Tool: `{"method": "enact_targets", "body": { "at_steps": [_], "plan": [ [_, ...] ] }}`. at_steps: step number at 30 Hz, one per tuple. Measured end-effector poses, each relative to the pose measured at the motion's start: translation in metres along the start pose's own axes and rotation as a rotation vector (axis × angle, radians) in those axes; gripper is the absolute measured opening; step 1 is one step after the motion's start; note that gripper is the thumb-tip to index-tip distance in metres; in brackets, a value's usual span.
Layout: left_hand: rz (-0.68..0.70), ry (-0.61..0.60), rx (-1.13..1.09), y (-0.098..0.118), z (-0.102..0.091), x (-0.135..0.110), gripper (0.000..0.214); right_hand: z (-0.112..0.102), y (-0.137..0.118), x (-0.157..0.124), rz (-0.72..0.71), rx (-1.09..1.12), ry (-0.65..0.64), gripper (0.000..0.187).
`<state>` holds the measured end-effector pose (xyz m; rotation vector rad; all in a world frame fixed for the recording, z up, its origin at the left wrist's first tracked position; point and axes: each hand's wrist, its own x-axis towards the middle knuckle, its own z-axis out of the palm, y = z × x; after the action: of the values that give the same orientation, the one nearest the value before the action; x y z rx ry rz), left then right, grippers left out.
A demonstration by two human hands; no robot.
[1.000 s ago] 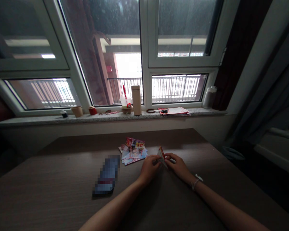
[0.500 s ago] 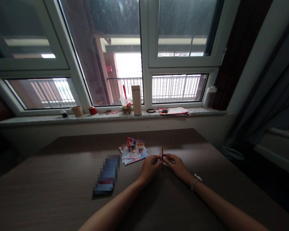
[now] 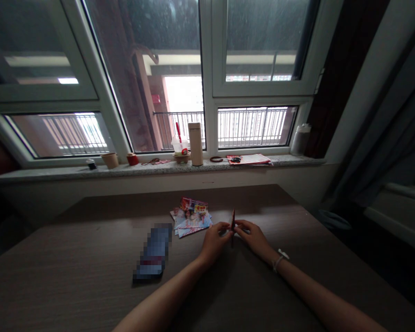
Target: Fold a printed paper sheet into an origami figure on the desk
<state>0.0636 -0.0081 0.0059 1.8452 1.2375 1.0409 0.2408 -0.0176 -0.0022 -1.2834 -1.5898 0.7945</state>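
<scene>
My left hand [image 3: 215, 240] and my right hand [image 3: 254, 239] meet over the middle of the brown table [image 3: 90, 276]. Between their pinched fingertips stands a small red and white folded paper [image 3: 233, 221], held upright and seen edge-on. A loose pile of colourful printed papers [image 3: 191, 216] lies on the table just left of my left hand. My right wrist carries a pale bracelet [image 3: 279, 259].
A dark blue flat object [image 3: 154, 251], blurred out, lies on the table to the left. The stone windowsill [image 3: 55, 173] behind holds a tall beige flask [image 3: 195, 144], a plastic cup with a red straw [image 3: 180, 145], small pots, scissors on red papers [image 3: 249, 159] and a white jug [image 3: 300, 139].
The folded paper, tilted with its face showing a second ago, now stands upright and edge-on between my fingertips. Both hands stayed in place.
</scene>
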Motion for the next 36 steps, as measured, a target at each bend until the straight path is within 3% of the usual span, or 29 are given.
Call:
{"method": "enact_targets", "body": {
  "at_steps": [12,19,23,36],
  "plan": [
    [0.025,-0.009,0.017,-0.005,-0.009,0.003,0.025,-0.012,0.008,0.000,-0.086,-0.143,0.085,0.032],
    [0.096,0.001,0.212,-0.013,-0.015,0.006,0.026,-0.019,0.012,0.000,-0.197,-0.225,0.009,0.037],
    [0.108,-0.001,0.250,-0.017,-0.019,0.007,0.025,-0.021,0.011,-0.002,-0.237,-0.289,-0.051,0.046],
    [0.153,-0.029,0.344,-0.030,-0.023,0.012,0.028,-0.019,0.011,-0.008,-0.289,-0.477,-0.199,0.050]
  ]
}}
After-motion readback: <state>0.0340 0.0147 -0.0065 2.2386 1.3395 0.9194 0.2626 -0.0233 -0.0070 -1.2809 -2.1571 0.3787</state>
